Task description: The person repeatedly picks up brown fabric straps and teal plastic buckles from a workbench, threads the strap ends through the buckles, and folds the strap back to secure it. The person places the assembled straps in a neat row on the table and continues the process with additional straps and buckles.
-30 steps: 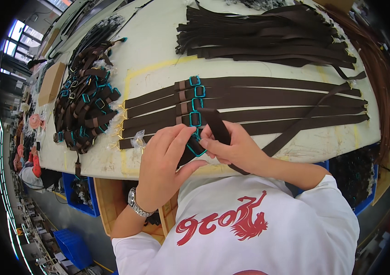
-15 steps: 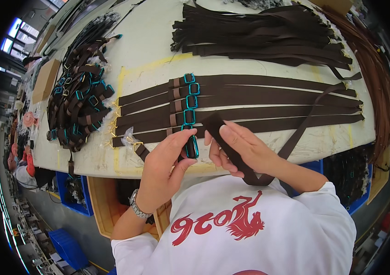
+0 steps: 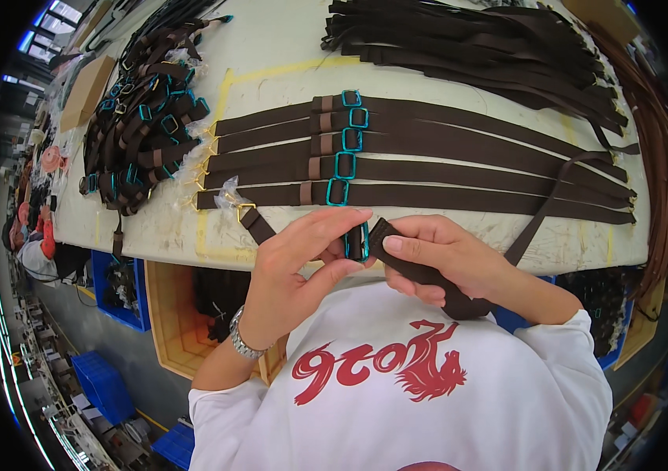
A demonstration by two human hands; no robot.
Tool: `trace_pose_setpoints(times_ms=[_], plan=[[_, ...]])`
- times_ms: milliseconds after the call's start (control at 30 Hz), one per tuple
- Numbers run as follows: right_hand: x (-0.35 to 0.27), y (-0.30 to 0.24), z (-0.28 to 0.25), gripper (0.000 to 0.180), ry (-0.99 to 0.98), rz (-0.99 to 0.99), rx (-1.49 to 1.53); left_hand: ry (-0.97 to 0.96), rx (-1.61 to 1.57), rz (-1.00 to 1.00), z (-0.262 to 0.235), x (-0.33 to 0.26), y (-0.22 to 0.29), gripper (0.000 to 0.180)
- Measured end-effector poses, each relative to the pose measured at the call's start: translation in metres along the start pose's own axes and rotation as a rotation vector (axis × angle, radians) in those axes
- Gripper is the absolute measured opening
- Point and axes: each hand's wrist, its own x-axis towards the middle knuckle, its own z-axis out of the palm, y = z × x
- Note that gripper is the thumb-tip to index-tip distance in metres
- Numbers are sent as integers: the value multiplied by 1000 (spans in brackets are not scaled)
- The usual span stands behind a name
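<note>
My left hand [image 3: 298, 251] is closed on a rectangular slide buckle [image 3: 357, 241] with a blue-green rim, its thumb and fingers at the buckle's two ends. A short dark strap piece with a gold ring [image 3: 247, 209] in clear wrap comes out on the far side of that hand. Between the thumb and fingers of my right hand [image 3: 440, 255] is the end of a dark brown webbing strap [image 3: 420, 271]. The strap end points at the buckle, very near it; whether they touch I cannot tell. From my right hand the strap loops down, then runs up across the table.
Several finished-looking straps [image 3: 428, 196] with matching buckles lie side by side on the pale table [image 3: 271, 86]. A heap of buckled straps [image 3: 133, 149] lies left, a stack of plain straps [image 3: 467, 47] at the far right. Blue bins [image 3: 120, 290] and a wooden box [image 3: 169, 314] stand below the table edge.
The view has shifted, so the table sits higher in it. My right hand has brought the strap end closer to the buckle, now nearly against it. My left hand keeps its grip.
</note>
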Motion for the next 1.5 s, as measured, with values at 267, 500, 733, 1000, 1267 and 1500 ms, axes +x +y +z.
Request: trace_pose_setpoints(times_ms=[267,500,733,1000,1267,1500], plan=[[1,5,-1,32,-20,80,-38,-66,-223,-145,3,-17,-7,61],[-6,6,17,34,42,131,-19,-6,-414,-263,12,-31,-4,58],[-11,23,15,33,27,83,-148,-53,8,-50,12,-35,2,55],[-17,31,5,27,-198,15,-453,-139,65,122,17,-46,-1,60],[-11,33,10,30,-148,157,-217,-167,63,23,9,-48,-3,61],[-17,42,10,30,-47,34,-302,-236,71,13,11,-47,-7,60]])
